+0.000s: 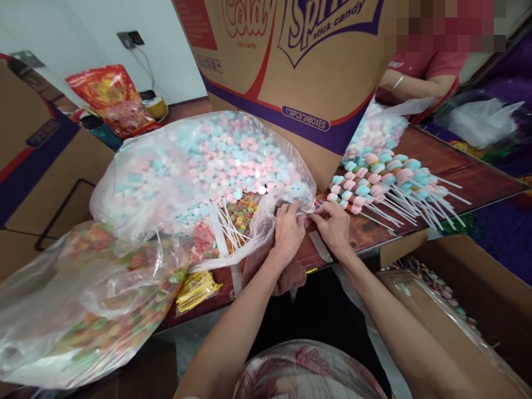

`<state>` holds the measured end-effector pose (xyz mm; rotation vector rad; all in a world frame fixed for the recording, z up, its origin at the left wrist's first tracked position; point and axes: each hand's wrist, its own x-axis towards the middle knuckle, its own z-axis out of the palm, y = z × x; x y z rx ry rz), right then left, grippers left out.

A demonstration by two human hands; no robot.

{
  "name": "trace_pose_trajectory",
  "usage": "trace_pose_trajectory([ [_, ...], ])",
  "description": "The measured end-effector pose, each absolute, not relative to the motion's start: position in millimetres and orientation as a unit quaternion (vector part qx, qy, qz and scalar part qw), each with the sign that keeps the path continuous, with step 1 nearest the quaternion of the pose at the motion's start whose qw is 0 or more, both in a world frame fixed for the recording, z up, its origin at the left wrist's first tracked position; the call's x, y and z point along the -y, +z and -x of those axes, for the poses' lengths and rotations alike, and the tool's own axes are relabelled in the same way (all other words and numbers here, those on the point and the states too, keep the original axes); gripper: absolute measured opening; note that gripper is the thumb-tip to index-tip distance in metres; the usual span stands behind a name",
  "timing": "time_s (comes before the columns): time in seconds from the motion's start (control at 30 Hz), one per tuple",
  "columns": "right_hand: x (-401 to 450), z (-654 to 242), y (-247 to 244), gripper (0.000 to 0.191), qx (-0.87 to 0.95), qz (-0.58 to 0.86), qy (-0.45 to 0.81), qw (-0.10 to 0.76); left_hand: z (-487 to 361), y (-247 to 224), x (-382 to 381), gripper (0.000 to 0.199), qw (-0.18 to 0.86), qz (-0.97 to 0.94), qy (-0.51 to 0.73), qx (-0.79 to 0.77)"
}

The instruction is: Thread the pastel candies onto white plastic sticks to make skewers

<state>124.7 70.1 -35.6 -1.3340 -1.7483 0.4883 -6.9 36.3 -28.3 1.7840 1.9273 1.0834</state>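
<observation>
At the table's front edge, my left hand (290,230) and my right hand (333,224) meet with fingertips pinched together. Something small and pale is between them, too small to name. Just left of my left hand, a big clear bag (199,160) holds pink, blue and white marshmallows. White sticks (226,227) lie at its mouth beside colourful gummy rings (241,213). Right of my right hand is a pile of marshmallow skewers (382,180) with white sticks pointing toward the front right. A brown cloth (286,280) hangs beneath my left wrist.
Behind the bag stands a tall carton (291,72). A bag of gummy rings (108,299) covers the left front, near yellow twist ties (197,291). An open box (457,299) with skewers stands at the lower right. Another person's arm (419,86) shows across the table.
</observation>
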Motion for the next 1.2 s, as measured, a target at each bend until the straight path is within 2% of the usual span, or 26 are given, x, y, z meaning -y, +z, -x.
trace_pose_trajectory([
  [0.1,-65.0,-127.5,-32.9,0.022,0.683,0.535,0.227,0.442,6.6,-25.1,-36.3,0.020,0.168,-0.605,0.414,-0.659],
  [0.33,-55.5,-128.9,-33.7,0.020,0.709,0.577,0.178,0.364,7.5,-10.0,-23.6,0.023,0.221,-0.590,0.423,-0.651],
  [0.63,-44.8,-109.6,-21.2,0.015,0.772,0.605,0.042,0.192,17.8,-13.3,-23.3,0.029,0.262,-0.551,0.427,-0.667],
  [0.97,-41.2,-120.1,-13.1,0.027,0.746,0.600,0.120,0.264,17.1,-15.7,-19.3,0.022,0.261,-0.548,0.455,-0.652],
  [1.07,-43.0,-122.4,-14.7,0.026,0.739,0.590,0.147,0.290,16.2,-14.8,-19.3,0.023,0.270,-0.545,0.453,-0.651],
  [1.2,-53.8,-127.3,-19.0,0.017,0.711,0.578,0.247,0.315,14.6,-13.6,-19.2,0.022,0.277,-0.545,0.451,-0.650],
])
